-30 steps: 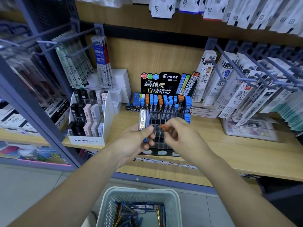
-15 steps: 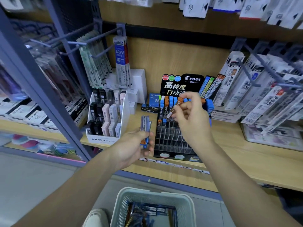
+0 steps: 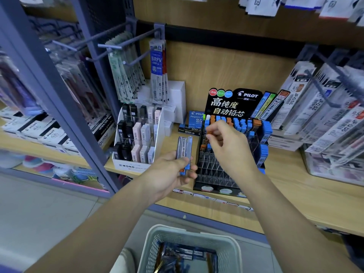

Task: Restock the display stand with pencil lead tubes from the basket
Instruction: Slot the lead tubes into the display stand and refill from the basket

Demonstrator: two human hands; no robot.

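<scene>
A black Pilot display stand (image 3: 214,172) sits on the wooden shelf, its back rows filled with blue- and orange-capped lead tubes (image 3: 241,123), its front slots bare. My left hand (image 3: 169,174) grips a small bunch of clear lead tubes (image 3: 184,149) upright, just left of the stand. Over the stand's left rows my right hand (image 3: 228,146) pinches an orange-capped tube (image 3: 207,134) at its top, lowered among the slots. A pale plastic basket (image 3: 189,235) with more tubes stands at the bottom edge.
A white Mono display box (image 3: 136,166) of erasers stands left of the stand. Refill packs hang on metal hooks (image 3: 126,48) above and on the right (image 3: 319,89). A grey shelf upright (image 3: 59,107) runs diagonally at left. A clear box (image 3: 332,166) sits at right.
My right hand has carried the orange-capped tube from beside my left hand up and back to the stand's left rows. The view has shifted, so the shelf looks closer and further right.
</scene>
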